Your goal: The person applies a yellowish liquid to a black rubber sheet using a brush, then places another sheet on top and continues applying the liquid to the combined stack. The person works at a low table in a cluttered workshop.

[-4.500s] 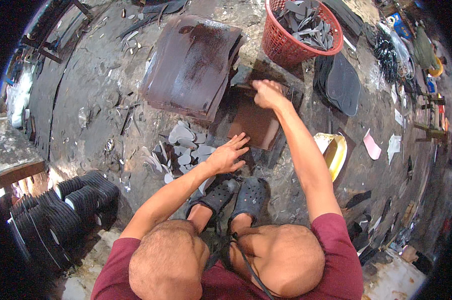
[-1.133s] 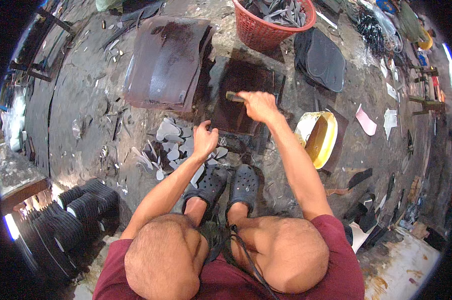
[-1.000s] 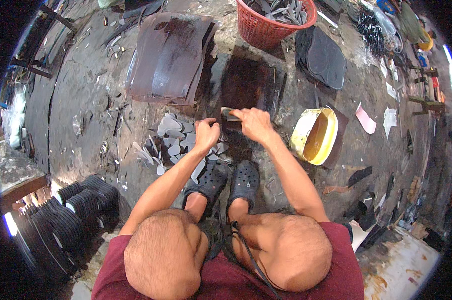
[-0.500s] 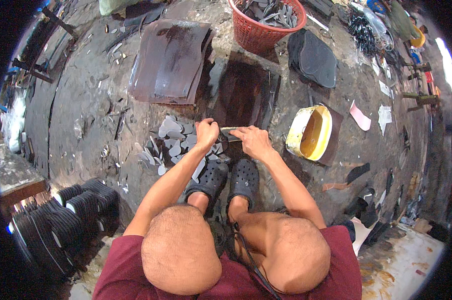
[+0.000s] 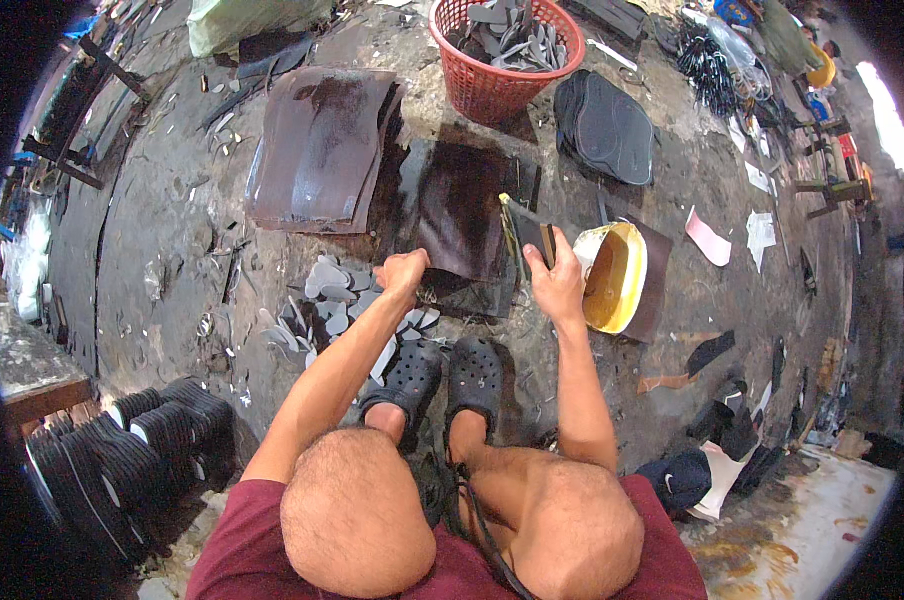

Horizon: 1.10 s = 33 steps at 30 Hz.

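Note:
A dark brown, wet-looking sheet (image 5: 460, 205) lies on the floor in front of my feet. My left hand (image 5: 402, 274) is closed at its near left edge, pinching the corner; the fingertips are partly hidden. Gripped in my right hand (image 5: 559, 285) is a flat glue spreader (image 5: 528, 228), a dark blade with a yellowish glue-coated edge, held just right of the sheet. Beside that hand stands a cut-open yellow and white tub (image 5: 629, 285) with amber glue inside. Loose grey shaped pieces (image 5: 332, 310) lie in a heap by my left hand.
A stack of brown sheets (image 5: 322, 150) lies farther left. Beyond are a red basket (image 5: 502, 92) of grey pieces and a pile of black sole-shaped sheets (image 5: 604, 130). Black soles (image 5: 112, 450) stand in rows at lower left. My dark clogs (image 5: 474, 375) are close by.
My right hand has lifted away from the sheet's near edge and moved right toward the tub, turning the spreader upright. My left hand stays near the sheet's corner. The view has shifted slightly.

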### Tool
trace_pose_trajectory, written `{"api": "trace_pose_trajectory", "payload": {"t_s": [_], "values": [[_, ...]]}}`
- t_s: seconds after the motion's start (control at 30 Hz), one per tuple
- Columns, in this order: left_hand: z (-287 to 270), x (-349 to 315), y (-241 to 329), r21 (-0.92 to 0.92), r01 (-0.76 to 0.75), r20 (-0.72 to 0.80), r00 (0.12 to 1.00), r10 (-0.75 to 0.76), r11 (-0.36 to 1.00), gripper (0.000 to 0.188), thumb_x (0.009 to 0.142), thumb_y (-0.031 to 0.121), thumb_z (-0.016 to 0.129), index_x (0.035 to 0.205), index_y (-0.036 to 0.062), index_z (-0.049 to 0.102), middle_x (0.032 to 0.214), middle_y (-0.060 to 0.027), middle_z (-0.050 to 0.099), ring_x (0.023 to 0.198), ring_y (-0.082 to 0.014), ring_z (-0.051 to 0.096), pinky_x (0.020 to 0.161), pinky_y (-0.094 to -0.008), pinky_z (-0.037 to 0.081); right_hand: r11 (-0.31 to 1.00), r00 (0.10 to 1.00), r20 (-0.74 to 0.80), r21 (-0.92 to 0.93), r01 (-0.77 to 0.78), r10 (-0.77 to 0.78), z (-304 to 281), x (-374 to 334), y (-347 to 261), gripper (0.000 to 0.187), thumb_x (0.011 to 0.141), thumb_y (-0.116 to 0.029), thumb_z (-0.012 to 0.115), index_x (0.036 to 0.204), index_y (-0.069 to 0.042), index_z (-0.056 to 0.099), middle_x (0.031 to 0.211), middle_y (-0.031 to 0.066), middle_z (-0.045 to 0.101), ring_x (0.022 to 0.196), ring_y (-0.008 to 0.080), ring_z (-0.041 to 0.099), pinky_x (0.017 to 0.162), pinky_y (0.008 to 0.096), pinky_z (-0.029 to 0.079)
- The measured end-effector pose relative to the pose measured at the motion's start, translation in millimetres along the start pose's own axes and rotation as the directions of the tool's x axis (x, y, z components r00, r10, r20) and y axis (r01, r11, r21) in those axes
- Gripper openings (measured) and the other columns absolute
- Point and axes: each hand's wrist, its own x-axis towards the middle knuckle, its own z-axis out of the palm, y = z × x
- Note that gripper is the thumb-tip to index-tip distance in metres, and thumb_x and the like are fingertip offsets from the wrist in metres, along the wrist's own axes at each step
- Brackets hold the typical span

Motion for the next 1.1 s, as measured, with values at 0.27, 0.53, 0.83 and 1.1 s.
{"api": "trace_pose_trajectory", "payload": {"t_s": [0.27, 0.53, 0.83, 1.1], "values": [[-27.9, -3.6, -3.4, -0.16, -0.056, 0.043, 0.997, 0.063, 0.985, 0.033, 0.071, 0.03, 0.08, 0.093, 0.0049, 0.079, 0.102, -0.0113, 0.074, 0.102, -0.0261, 0.066, 0.085, -0.0373, 0.051, 0.997, 0.985, 0.171, -0.07, 0.035, -0.023, 34.1, 33.7, -7.8, 0.036, 0.087, -0.022, 0.069, 0.121, -0.011, 0.068, 0.092, 0.0195, 0.073, 0.091, 0.0394, 0.071, 0.08, 0.0444, 0.054], [-10.5, -27.8, 14.4, -0.21, -0.185, -0.006, 0.982, 0.188, 0.96, 0.072, 0.073, 0.018, 0.08, 0.135, 0.0023, 0.048, 0.105, -0.0148, 0.07, 0.098, -0.025, 0.066, 0.087, -0.0378, 0.052, 0.994, 0.992, 0.121, -0.11, -0.017, 0.03, 45.8, 31.2, 2.7, 0.034, 0.083, -0.018, 0.068, 0.115, -0.008, 0.066, 0.1, 0.0239, 0.071, 0.097, 0.0423, 0.069, 0.082, 0.0489, 0.053], [2.4, -26.6, 24.4, -0.578, -0.019, 0.296, 0.927, 0.231, 0.816, 0.066, 0.084, -0.002, 0.067, 0.144, -0.0052, 0.038, 0.091, -0.0158, 0.067, 0.079, -0.0235, 0.069, 0.067, -0.038, 0.064, 0.976, 0.977, -0.191, -0.213, 0.052, -0.093, -47.6, 13.7, -21.4, 0.043, 0.085, -0.017, 0.066, 0.126, -0.005, 0.062, 0.109, 0.024, 0.07, 0.103, 0.0444, 0.067, 0.087, 0.0481, 0.053], [-8.8, -50.1, 51.9, -0.636, 0.023, 0.232, 0.959, 0.163, 0.771, 0.057, 0.086, 0.001, 0.066, 0.138, 0.0015, 0.045, 0.094, -0.0072, 0.064, 0.078, -0.0176, 0.063, 0.074, -0.0381, 0.058, 0.83, 0.941, -0.248, -0.554, 0.058, -0.231, -144.7, -47.5, 11.8, 0.045, 0.081, -0.004, 0.066, 0.125, -0.014, 0.068, 0.116, 0.0115, 0.072, 0.104, 0.0302, 0.068, 0.089, 0.0408, 0.054]]}}
